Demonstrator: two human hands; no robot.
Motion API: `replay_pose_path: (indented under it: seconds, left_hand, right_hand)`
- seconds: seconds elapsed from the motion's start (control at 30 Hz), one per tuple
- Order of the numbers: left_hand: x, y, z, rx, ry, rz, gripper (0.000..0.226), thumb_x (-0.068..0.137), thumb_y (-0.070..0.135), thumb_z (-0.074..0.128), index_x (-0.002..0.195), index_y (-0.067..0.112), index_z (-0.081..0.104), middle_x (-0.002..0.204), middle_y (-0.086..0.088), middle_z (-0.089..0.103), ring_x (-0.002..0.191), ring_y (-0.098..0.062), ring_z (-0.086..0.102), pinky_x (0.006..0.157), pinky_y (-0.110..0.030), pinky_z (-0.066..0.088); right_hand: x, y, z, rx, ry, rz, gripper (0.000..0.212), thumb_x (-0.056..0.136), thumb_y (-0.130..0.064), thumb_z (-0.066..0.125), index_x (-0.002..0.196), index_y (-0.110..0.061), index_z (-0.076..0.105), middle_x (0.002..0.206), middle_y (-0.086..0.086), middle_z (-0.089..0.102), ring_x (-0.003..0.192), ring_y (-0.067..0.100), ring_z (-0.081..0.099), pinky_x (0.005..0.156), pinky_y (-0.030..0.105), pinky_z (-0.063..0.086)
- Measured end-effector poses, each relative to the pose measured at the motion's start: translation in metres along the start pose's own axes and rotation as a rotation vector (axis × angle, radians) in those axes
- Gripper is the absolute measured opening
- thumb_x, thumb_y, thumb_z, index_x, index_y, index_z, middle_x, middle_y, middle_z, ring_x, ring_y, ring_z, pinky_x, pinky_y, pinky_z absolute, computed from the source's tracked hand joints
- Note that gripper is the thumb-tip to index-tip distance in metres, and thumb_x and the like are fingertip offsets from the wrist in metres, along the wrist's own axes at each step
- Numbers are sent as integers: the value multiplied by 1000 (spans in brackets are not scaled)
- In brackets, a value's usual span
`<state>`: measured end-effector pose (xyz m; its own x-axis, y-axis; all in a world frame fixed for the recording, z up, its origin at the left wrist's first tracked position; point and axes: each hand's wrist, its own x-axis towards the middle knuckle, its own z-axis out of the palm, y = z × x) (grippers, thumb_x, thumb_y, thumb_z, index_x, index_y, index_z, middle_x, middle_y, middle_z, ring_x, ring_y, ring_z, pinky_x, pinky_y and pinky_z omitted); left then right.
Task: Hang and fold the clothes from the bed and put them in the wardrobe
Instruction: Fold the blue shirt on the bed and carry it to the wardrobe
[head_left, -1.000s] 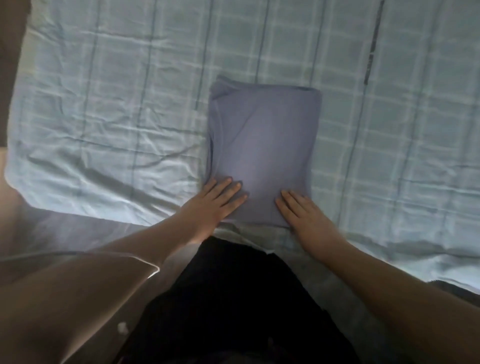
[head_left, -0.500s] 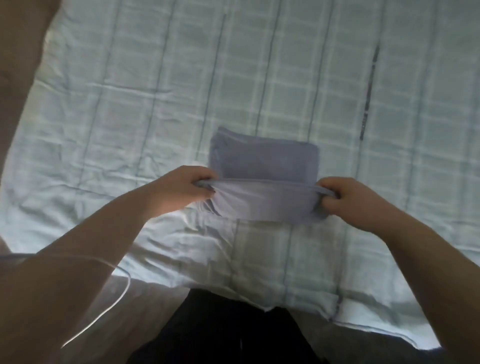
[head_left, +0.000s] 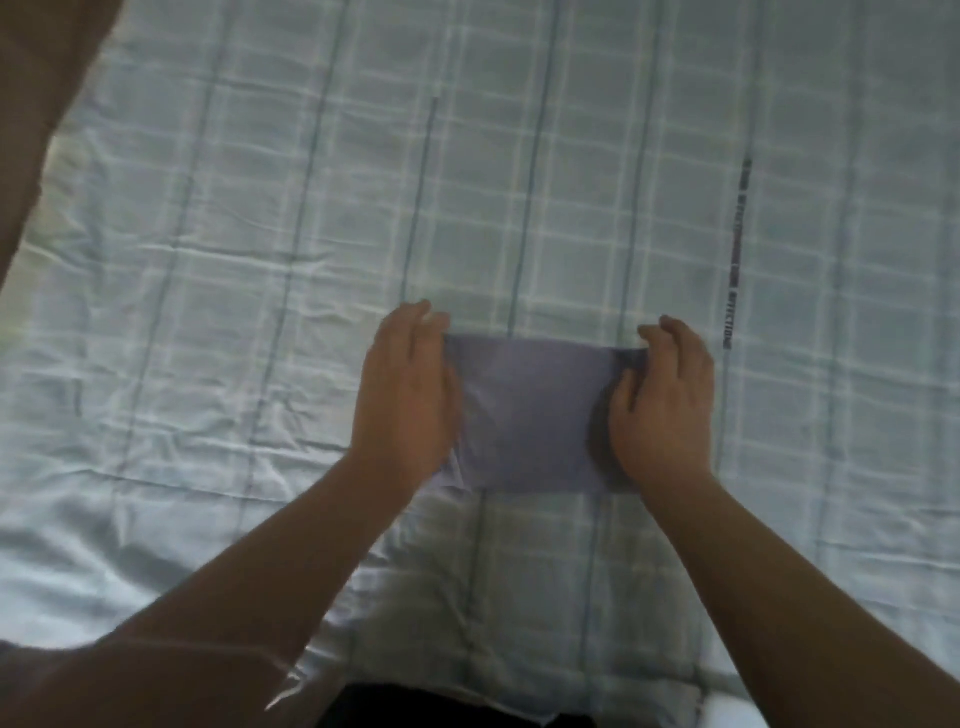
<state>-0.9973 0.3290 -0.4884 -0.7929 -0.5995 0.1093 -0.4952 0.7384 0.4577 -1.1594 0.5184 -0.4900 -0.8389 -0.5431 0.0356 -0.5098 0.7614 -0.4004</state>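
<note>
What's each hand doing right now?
Left hand: open, fingers extended, resting on the left side of the folded cloth.
Right hand: fingers curled at the cloth's right edge; grip cannot be told.

Lavender garment (head_left: 530, 410), pale-blue checked bedsheet (head_left: 260, 260)

Two bare arms come in from the near edge. The left hand (head_left: 405, 395) and the right hand (head_left: 662, 400) have nothing on them: no gloves, no rings, no watch. The left forearm (head_left: 260, 582) and the right forearm (head_left: 789, 587) are bare too, with no sleeve that shows. A thin pale cord or edge (head_left: 283, 686) catches the light near the left arm, low down; what it is cannot be told. At the near edge, in the middle, sits a piece of black clothing (head_left: 457, 714) on the person's body.
</note>
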Motion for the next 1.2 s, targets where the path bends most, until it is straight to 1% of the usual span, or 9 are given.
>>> replay_pose_path:
  seconds: [0.13, 0.33, 0.5, 0.57, 0.63, 0.73, 0.87, 0.97, 1.2]
  left_hand:
    - [-31, 27, 20, 93, -177, 206, 60, 92, 24, 53, 146, -2, 44, 154, -23, 38, 146, -40, 29, 116, -58, 27]
    - [-46, -1, 46, 156, -229, 129, 66, 97, 40, 49, 146, -3, 43, 152, -23, 41, 144, -38, 35, 115, -55, 31]
    - [-39, 3, 37, 66, -230, 138, 60, 97, 34, 45, 144, -4, 46, 150, -24, 43, 144, -39, 35, 116, -56, 30]
    - [-36, 5, 27, -45, -115, 17, 52, 94, 23, 53, 139, -3, 52, 146, -22, 49, 140, -38, 41, 115, -51, 32]
    - [-38, 6, 15, -147, 26, -292, 48, 91, 21, 60, 133, 0, 52, 133, -20, 54, 128, -38, 48, 108, -44, 37]
    - [-37, 4, 6, -221, -79, -751, 54, 88, 37, 68, 124, 2, 49, 118, -19, 57, 112, -40, 54, 94, -48, 47]
    - [-26, 5, 12, -309, -285, -869, 50, 84, 50, 71, 105, 9, 52, 97, -9, 60, 85, -28, 61, 66, -36, 48]
    - [-21, 3, 20, -380, -347, -905, 49, 80, 46, 76, 100, 10, 50, 84, -2, 58, 67, -17, 59, 48, -27, 43]
    - [-21, -16, 13, -870, -437, -977, 53, 73, 39, 85, 107, 1, 71, 95, -11, 77, 89, -28, 74, 86, -47, 60]
  right_hand:
    - [-39, -6, 8, -92, -157, -376, 55, 97, -23, 43, 146, 2, 42, 155, 22, 34, 147, 37, 28, 119, 55, 23]
    - [-47, 21, 33, -198, -336, -256, 67, 101, -37, 38, 154, 0, 22, 162, 19, 21, 151, 31, 18, 121, 48, 20]
    - [-43, 18, 32, -154, -347, -250, 65, 101, -36, 37, 154, -1, 24, 161, 18, 23, 151, 30, 19, 123, 45, 17]
    - [-41, 15, 21, -8, -284, -172, 59, 99, -31, 41, 151, -5, 35, 158, 14, 33, 148, 28, 27, 122, 40, 20]
    - [-41, 13, 9, 146, -124, 12, 48, 91, -21, 52, 137, -8, 50, 143, 13, 49, 135, 29, 42, 115, 34, 29]
    - [-39, 12, 1, 259, -96, 450, 45, 90, -24, 62, 129, -5, 51, 127, 15, 55, 117, 32, 53, 99, 38, 44]
    - [-29, 10, 6, 276, -320, 693, 53, 86, -48, 67, 114, -4, 55, 105, 13, 61, 91, 31, 61, 70, 35, 47]
    - [-25, 14, 11, 328, -350, 751, 56, 83, -45, 72, 116, -4, 53, 98, 7, 59, 84, 27, 58, 69, 32, 43]
    - [-24, 37, -4, 669, -434, 686, 17, 89, -22, 70, 104, -14, 65, 103, 11, 71, 99, 31, 67, 90, 51, 54]
